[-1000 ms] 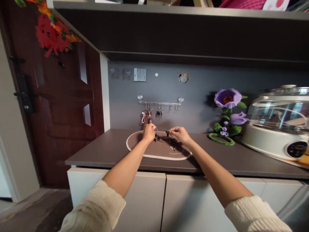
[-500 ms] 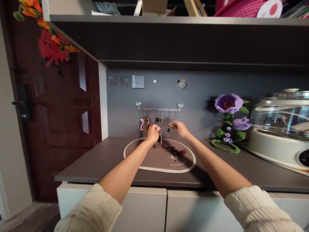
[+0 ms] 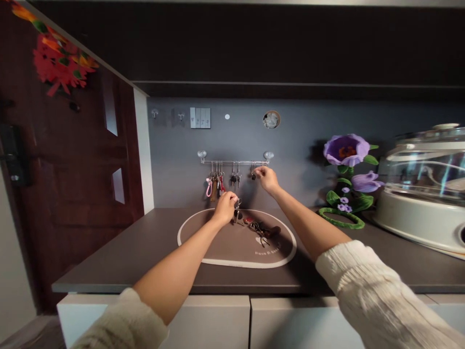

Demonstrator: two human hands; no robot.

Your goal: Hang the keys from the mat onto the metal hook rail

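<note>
My right hand [image 3: 267, 179] is up at the clear hook rail [image 3: 236, 162], its fingers pinched on a small dark key [image 3: 253, 176] just under the right-hand hooks. Whether that key hangs on a hook is too small to tell. Lower down, my left hand [image 3: 225, 207] is closed on a bunch of keys [image 3: 238, 212] that dangles over the oval brown mat [image 3: 203, 249]. Several other keys [image 3: 235, 179] hang from the rail, among them one with a pink strap [image 3: 209, 187]. On the mat lies a dark tangled heap of keys [image 3: 260, 230] with a bit of red.
Purple artificial flowers [image 3: 347, 150] with a green ring base stand to the right, beside a cream appliance with a clear top [image 3: 417, 194]. A dark shelf [image 3: 232, 46] overhangs the counter [image 3: 119, 247]. A brown door [image 3: 90, 203] is at the left.
My right hand has risen with its key to the rail's right hooks. My left hand stays low with its keys over the mat. The camera view has tilted down a little.
</note>
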